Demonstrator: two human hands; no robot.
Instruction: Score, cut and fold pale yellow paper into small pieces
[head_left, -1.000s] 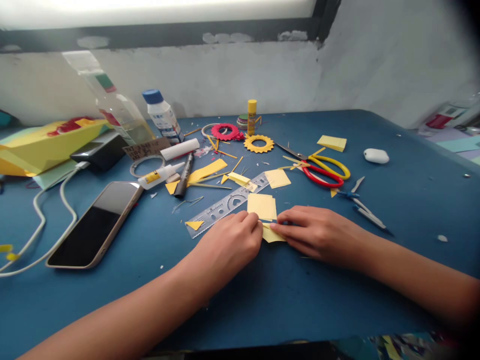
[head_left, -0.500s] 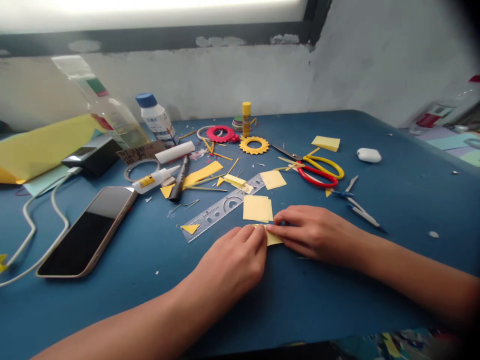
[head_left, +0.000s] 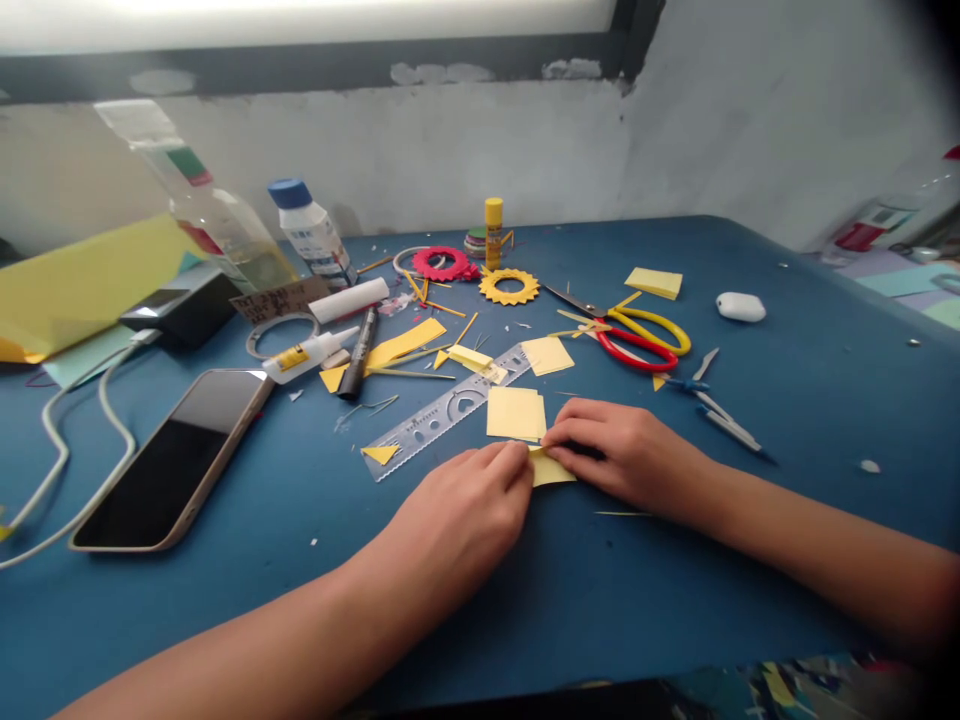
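Observation:
A small pale yellow paper (head_left: 553, 469) lies on the blue table between my hands, its upper edge slightly raised. My left hand (head_left: 480, 495) pinches its left end, with the fingers closed. At the upper right edge, my right hand (head_left: 619, 445) grips the same paper between thumb and fingertips. Just beyond my fingers sits a stack of yellow squares (head_left: 514, 412), and another yellow square (head_left: 547, 355) rests past it, by the end of a clear ruler (head_left: 442, 415).
Scissors (head_left: 637, 338) and a compass (head_left: 724, 418) lie right of centre. A phone (head_left: 176, 460), glue bottle (head_left: 304, 358) and black marker (head_left: 360, 355) are at left. Farther back are a yellow paper ring (head_left: 509, 287), red ring (head_left: 440, 264) and glue stick (head_left: 493, 232).
My right fingers have drawn in to a pinch at the paper's upper edge, and more of the paper shows. My left hand stays on its left end.

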